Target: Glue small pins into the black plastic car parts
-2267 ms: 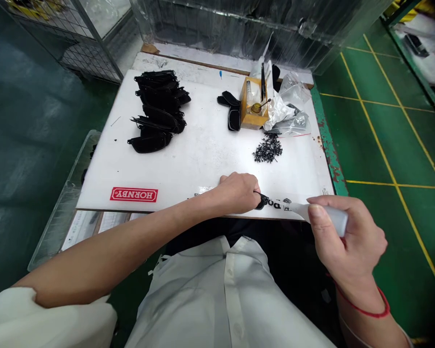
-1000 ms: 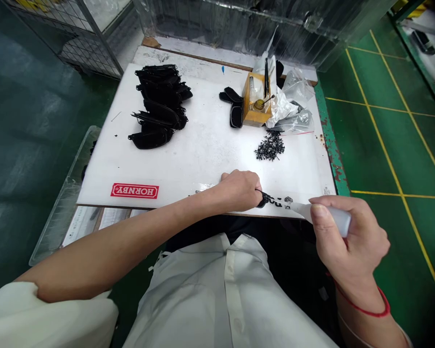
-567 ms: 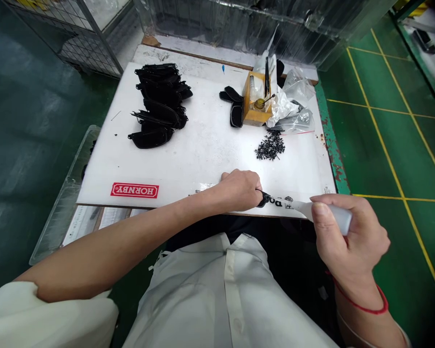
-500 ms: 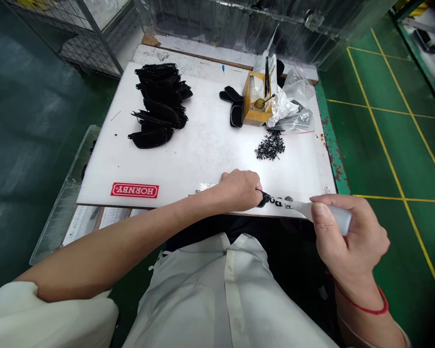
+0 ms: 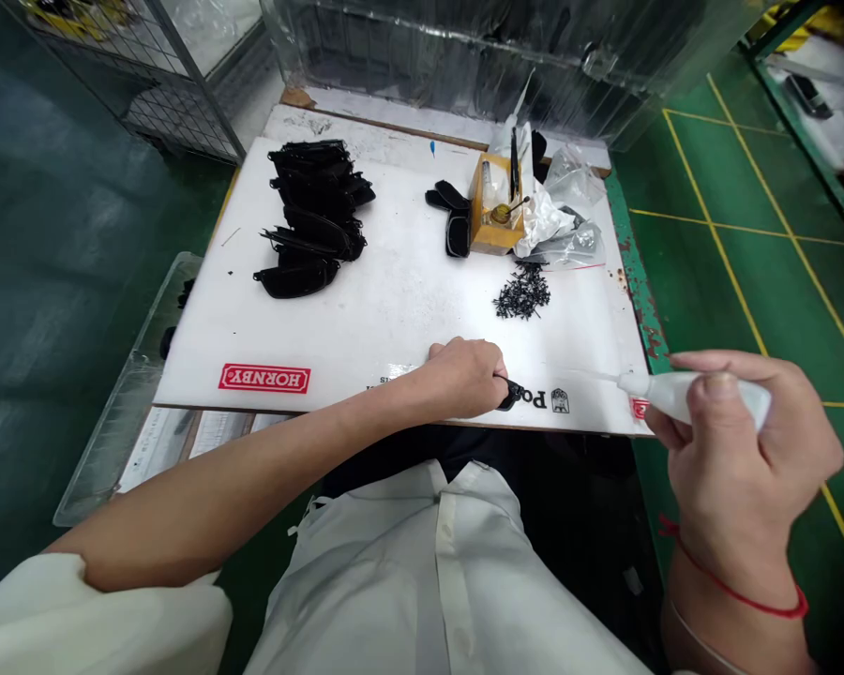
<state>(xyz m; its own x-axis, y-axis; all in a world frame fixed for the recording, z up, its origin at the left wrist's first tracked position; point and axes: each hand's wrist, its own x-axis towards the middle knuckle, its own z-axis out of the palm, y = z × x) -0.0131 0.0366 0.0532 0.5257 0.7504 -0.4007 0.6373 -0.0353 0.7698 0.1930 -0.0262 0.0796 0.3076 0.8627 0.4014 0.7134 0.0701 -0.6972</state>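
My left hand (image 5: 468,377) is closed on a black plastic part (image 5: 512,394) at the table's front edge; most of that part is hidden by the fingers. Off the table's right front corner, my right hand (image 5: 742,450) grips a white glue bottle (image 5: 679,398) between thumb and fingers. Its long thin nozzle points left, toward the black part, but stays apart from it. Beyond my hands lies a loose heap of small black pin-like pieces (image 5: 522,292). More black parts (image 5: 457,232) rest beside a wooden box, and a stacked row of them (image 5: 316,216) stands at the left.
The wooden box (image 5: 490,239) holds a small jar and sticklike tools. Crumpled plastic bags (image 5: 580,239) lie to its right. Behind the white tabletop (image 5: 394,309) stands a large clear plastic bin (image 5: 436,56). A wire-mesh rack (image 5: 183,103) is at the far left.
My right hand has drawn the glue bottle away to the right, its nozzle leaving the black part. My left hand keeps its hold. The view has shifted slightly.
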